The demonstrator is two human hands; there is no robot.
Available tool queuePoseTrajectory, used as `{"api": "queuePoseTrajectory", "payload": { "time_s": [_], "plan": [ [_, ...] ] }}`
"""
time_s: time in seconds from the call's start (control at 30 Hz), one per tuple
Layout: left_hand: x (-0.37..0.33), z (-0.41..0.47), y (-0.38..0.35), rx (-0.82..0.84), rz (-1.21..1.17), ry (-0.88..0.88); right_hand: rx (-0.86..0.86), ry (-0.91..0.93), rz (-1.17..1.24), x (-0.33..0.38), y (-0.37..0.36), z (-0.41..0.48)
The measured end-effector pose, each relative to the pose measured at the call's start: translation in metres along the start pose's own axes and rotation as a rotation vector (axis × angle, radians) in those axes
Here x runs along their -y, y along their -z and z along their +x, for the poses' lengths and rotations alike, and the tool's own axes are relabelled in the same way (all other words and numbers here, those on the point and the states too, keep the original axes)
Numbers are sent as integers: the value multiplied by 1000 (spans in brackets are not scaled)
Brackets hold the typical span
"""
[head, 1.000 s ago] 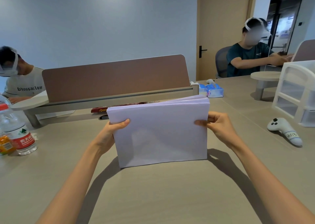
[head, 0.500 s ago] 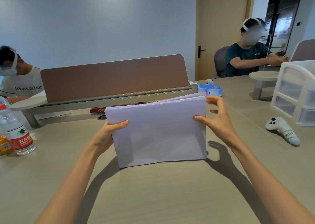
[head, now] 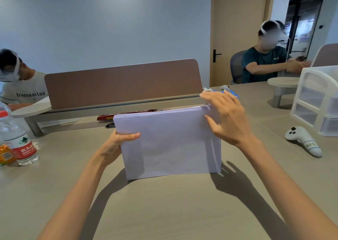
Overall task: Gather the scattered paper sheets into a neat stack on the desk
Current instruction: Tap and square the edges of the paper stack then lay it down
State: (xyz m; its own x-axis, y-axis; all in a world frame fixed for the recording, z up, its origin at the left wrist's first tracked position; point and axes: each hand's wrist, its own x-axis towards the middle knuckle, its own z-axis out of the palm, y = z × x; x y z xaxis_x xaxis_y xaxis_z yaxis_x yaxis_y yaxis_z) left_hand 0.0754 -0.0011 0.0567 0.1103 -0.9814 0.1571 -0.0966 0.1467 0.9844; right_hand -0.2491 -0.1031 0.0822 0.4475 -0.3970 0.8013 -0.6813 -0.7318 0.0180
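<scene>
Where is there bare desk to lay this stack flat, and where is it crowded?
Widest bare patch: the desk in front of the paper stack, between the forearms. Another lies between the stack and the white controller. Crowded: far left by the water bottle, behind the stack at the divider, far right by the drawer unit.

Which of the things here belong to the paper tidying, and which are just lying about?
Part of the job: paper stack, on edge on the desk; left hand gripping its side; right hand open at its top corner.
Just lying about: water bottle, white controller, plastic drawers, brown divider.
</scene>
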Motion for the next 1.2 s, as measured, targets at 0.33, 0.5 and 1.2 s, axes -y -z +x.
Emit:
{"api": "queuePoseTrajectory", "payload": {
  "time_s": [0.33, 0.5, 1.2],
  "plan": [
    [6, -8, -4, -160, -106, -82, 4, -551, 692, 0, -30, -31],
    [-3, -10, -2, -254, -226, -166, 43, -752, 1001, 8, -43, -46],
    [18, -6, -45, -189, -655, -11, -176, -950, 1688, 59, -23, -6]
  ]
}}
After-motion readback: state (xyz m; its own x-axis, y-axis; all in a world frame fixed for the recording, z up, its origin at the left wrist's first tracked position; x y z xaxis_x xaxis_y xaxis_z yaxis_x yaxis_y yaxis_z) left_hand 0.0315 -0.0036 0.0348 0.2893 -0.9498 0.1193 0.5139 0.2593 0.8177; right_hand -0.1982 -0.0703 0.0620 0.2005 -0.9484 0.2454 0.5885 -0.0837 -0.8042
